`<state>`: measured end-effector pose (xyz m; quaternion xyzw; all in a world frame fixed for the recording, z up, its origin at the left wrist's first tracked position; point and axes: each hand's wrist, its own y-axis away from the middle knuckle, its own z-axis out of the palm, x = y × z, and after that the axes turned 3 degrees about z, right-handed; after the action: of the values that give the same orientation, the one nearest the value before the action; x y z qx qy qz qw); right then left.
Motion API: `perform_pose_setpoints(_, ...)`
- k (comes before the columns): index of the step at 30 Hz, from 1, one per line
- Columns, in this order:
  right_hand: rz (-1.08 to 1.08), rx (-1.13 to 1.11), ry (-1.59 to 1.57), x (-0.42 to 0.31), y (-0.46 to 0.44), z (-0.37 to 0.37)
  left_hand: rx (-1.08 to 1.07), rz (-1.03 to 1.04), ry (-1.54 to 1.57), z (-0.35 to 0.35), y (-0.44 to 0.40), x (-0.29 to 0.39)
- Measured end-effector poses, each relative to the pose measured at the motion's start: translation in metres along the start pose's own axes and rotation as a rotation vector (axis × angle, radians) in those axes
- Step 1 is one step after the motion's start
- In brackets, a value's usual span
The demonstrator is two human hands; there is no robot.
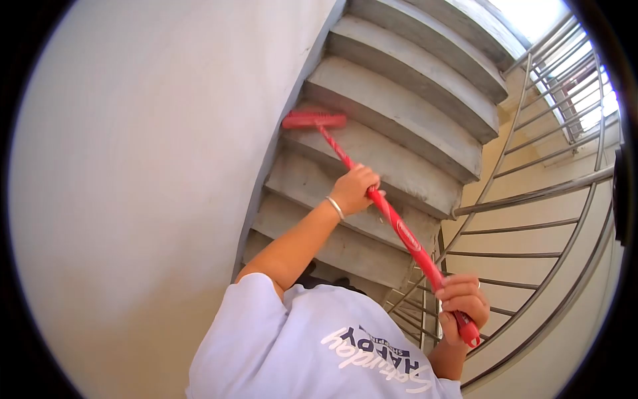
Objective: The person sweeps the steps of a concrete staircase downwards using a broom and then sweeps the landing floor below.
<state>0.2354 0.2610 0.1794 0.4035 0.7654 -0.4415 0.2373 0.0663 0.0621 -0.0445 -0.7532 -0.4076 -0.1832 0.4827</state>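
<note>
A red broom (407, 234) slants across the view, its bristled head (314, 120) at the wall end of a grey concrete step (392, 159). Whether the bristles press on the step I cannot tell. My left hand (357, 188), with a silver bangle at the wrist, is closed around the middle of the handle. Lower down, my right hand (463, 302) grips the handle near its end, and the red end cap sticks out below the fingers.
Curved concrete stairs (425, 86) rise ahead. A pale wall (153, 159) borders them on the left. Metal railing bars (512, 255) run along the right side, close to my right hand. A bright window (588, 100) is at upper right.
</note>
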Motion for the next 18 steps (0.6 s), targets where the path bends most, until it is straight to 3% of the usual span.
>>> perform_pose_setpoints(1, 0.004, 0.005, -0.001, 0.002, 0.006, -0.003, -0.006, 0.002, 0.0, 0.003, 0.008, -0.013)
perform_pose_setpoints(3, 0.063, -0.061, -0.03, -0.003, 0.028, -0.018, -0.218, -0.079, -0.056, 0.015, 0.023, -0.024)
perform_pose_setpoints(8, 0.158, 0.1, -0.056, -0.004, 0.071, -0.057, -0.339, -0.033, -0.12, 0.054, 0.036, -0.008)
perform_pose_setpoints(15, 0.105, 0.3, -0.012, -0.026, 0.143, -0.13, -0.249, 0.001, -0.021, 0.092, 0.011, 0.088)
perform_pose_setpoints(18, 0.159, 0.4, -0.22, -0.017, 0.154, -0.128, -0.194, 0.036, -0.042, 0.097, 0.002, 0.08)
